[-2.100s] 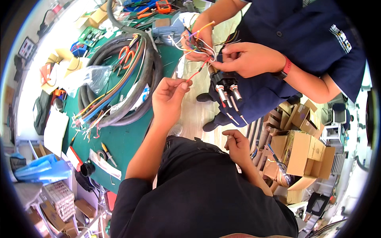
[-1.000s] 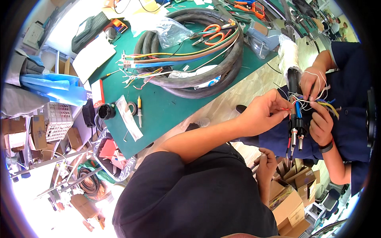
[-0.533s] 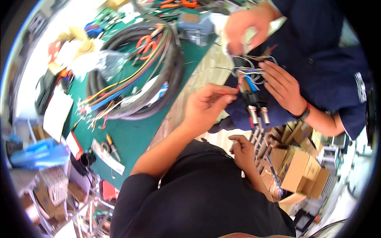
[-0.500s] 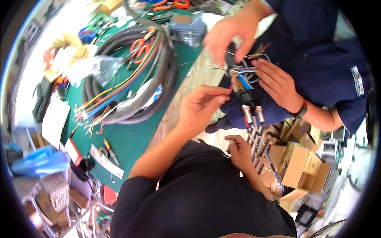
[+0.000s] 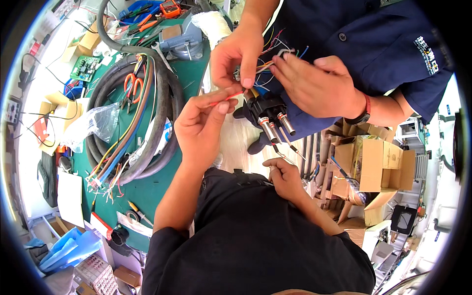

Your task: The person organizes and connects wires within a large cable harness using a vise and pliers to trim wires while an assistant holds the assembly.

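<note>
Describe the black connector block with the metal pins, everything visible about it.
The black connector block looks like dark moulded plastic, with three silvery cylindrical metal pins jutting from its lower face, angled down and to the right. Thin coloured wires, red, blue, yellow and white among them, fan out above it. It hangs in the air between two people, off the green table. The co-worker's two hands grip the wire bundle just above it; the person's left hand pinches a red wire leading toward its top.
</note>
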A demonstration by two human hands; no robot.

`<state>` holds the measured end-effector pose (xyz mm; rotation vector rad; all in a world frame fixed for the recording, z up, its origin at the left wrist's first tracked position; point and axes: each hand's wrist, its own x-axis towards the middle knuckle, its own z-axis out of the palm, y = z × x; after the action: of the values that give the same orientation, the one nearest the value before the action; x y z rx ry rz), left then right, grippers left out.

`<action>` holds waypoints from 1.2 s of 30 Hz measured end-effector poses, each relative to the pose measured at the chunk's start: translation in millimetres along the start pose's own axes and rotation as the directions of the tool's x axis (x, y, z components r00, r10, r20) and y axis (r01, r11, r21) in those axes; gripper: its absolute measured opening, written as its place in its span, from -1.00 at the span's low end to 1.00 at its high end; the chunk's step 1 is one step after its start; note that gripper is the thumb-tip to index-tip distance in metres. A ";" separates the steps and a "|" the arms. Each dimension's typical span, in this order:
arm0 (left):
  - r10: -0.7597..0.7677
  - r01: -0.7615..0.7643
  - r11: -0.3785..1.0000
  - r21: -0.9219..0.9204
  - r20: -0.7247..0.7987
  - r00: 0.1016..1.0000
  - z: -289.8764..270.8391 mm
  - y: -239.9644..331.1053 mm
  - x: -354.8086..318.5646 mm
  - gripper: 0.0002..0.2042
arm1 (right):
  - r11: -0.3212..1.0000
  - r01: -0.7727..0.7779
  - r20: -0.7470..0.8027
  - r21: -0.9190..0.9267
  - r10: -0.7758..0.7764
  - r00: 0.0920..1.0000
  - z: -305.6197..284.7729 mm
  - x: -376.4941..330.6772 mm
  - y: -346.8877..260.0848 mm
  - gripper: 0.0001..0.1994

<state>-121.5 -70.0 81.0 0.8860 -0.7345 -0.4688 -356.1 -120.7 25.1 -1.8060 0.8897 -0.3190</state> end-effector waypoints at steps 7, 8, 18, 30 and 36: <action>0.006 0.011 0.986 0.166 -0.104 0.995 4.0 29.9 3.3 -0.89 | 0.999 -0.006 -0.016 -0.043 0.005 1.000 5.2 -2.5 5.7 -0.79; -0.029 0.046 0.986 0.163 -0.100 0.995 4.5 29.3 1.7 -0.91 | 1.000 -0.004 -0.016 0.003 0.004 1.000 4.0 -4.9 19.8 -0.79; -0.044 0.044 0.999 -0.004 -0.215 0.976 -43.4 34.2 -48.5 -0.89 | 0.998 0.029 0.178 -0.061 -0.017 0.984 24.5 11.1 5.9 -0.80; -0.081 0.107 0.971 0.212 -0.125 0.989 -45.1 39.6 -25.9 -0.76 | 0.997 0.032 0.147 -0.073 -0.021 0.989 25.8 27.9 -18.8 -0.79; -0.217 0.203 0.968 0.147 0.083 0.973 -15.7 18.2 12.6 -0.87 | 0.999 -0.046 -0.050 -0.009 0.046 0.998 12.8 15.7 -10.1 -0.80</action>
<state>-100.2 -59.8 94.2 1.0827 -0.7733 -0.6602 -333.5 -121.1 25.9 -1.7912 0.9677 -0.3315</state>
